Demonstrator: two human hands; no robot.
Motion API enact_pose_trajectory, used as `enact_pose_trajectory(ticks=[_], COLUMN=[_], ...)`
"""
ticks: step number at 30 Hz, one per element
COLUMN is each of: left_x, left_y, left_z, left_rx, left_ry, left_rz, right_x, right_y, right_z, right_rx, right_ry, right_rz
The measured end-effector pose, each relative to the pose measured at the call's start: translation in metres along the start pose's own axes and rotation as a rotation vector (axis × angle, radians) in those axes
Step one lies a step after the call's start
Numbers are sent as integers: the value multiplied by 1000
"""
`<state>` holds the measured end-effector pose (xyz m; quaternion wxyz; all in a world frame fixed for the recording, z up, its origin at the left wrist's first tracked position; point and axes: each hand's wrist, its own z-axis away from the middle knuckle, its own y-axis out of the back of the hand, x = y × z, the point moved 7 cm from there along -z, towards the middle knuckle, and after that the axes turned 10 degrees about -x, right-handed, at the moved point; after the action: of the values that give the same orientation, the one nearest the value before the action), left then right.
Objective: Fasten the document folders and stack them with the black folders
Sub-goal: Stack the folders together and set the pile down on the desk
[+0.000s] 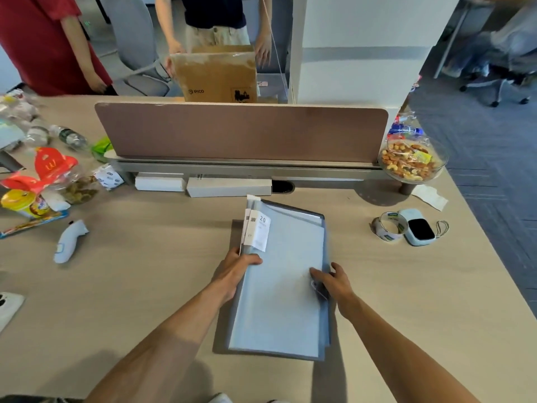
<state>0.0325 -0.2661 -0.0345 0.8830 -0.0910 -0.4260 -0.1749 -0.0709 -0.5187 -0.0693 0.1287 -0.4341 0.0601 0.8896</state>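
Note:
A stack of pale blue-grey document folders (pixel 279 286) lies on the beige desk (pixel 145 286) in front of me, with white labels (pixel 258 228) reading "20" near the far left corner. My left hand (pixel 238 269) grips the stack's left edge, thumb on top. My right hand (pixel 331 282) rests on the right edge, fingers pressing at a small dark fastener there. No separate black folders are visible.
A brown divider panel (pixel 241 132) and white boxes (pixel 229 187) stand behind the folders. Tape roll (pixel 389 226) and a small device (pixel 418 226) lie at right, a bowl of nuts (pixel 412 162) beyond. Snacks, bottles and a white controller (pixel 69 241) crowd the left. Two people stand behind with a cardboard box (pixel 216 75).

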Motion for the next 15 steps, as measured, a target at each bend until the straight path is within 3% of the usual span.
enact_pose_trajectory(ticks=[4,9,15], left_x=[42,108,140], left_y=[9,34,60], left_z=[24,44,43], left_rx=[15,60,106], left_ry=[-139,-363,-448], left_rz=[4,-108,-303], right_x=[-34,-108,-148], right_y=[-12,-41,-63], right_z=[-2,11,22], right_rx=[-13,-18,-23], right_ry=[59,265,465], right_rz=[-30,26,113])
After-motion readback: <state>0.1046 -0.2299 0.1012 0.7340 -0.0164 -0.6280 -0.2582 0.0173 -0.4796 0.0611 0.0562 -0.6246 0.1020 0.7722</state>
